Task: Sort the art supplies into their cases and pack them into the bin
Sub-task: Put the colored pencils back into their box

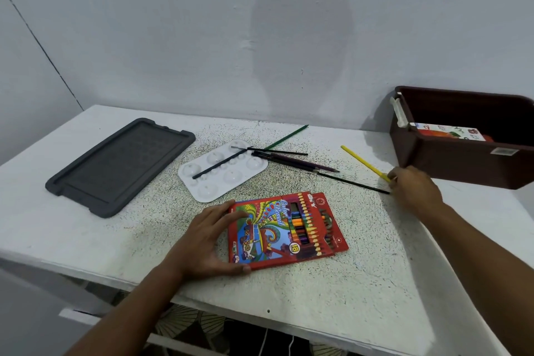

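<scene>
A pale grey-blue wall (173, 23) fills the upper view, marked by a large darker patch (300, 46) at its middle. A thin dark line (37, 43) runs diagonally down its left side. Below stands a white table (332, 306), its top speckled with dark flecks, with a patterned floor (185, 321) under its near edge

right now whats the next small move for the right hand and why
Probably lift the yellow pencil and carry it to the colour pencil box: the right hand already pinches its near end, and the left hand holds the box steady.
</scene>
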